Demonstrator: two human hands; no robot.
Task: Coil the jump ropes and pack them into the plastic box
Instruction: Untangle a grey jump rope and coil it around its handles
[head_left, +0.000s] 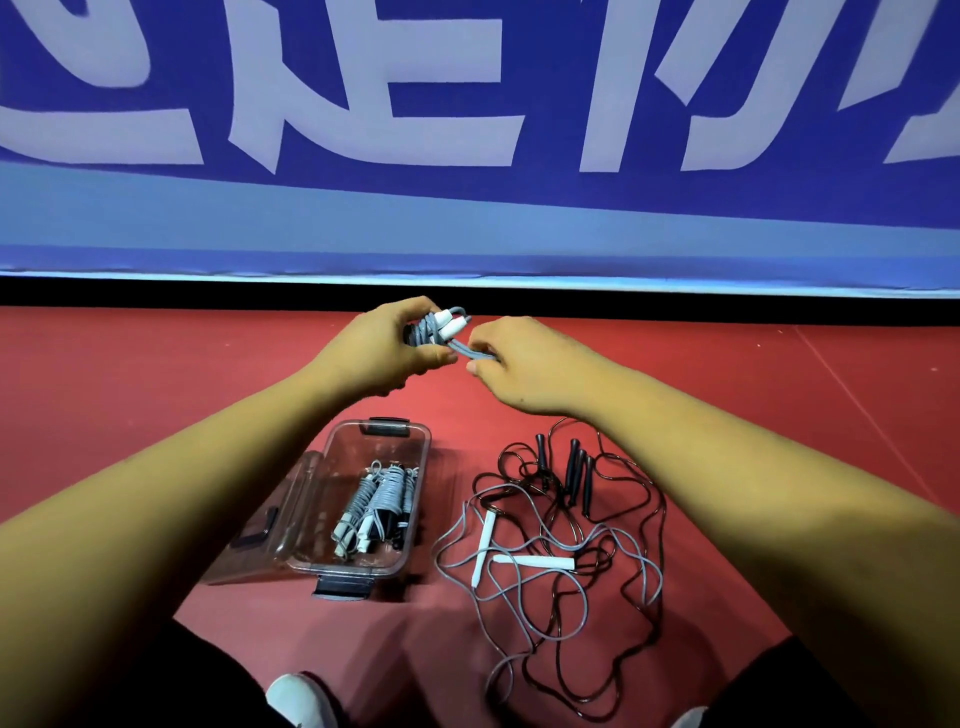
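Both arms are stretched out forward over the red floor, hands meeting up at twelve o'clock. The left hand is curled tight around a grey rope bundle, fingers wrapped over the top and thumb underneath, the two white handle ends poking out toward the right. The right hand sits just beside it, palm down, wrist bent inward, fingertips pinched on the loose loop of that same rope where it comes out of the bundle. So both hands are closed on the one rope.

Below the left forearm, at about seven o'clock from the hands, the clear plastic box lies open on the floor, its lid tipped out on the left side. Inside it lie the coiled grey ropes, wound tight with white ends pointing near.

At five o'clock, just beside the box, a tangle is spread loose on the floor: a grey rope with white handles and black ropes with black handles, crossing over each other.

A blue banner runs along the far wall.
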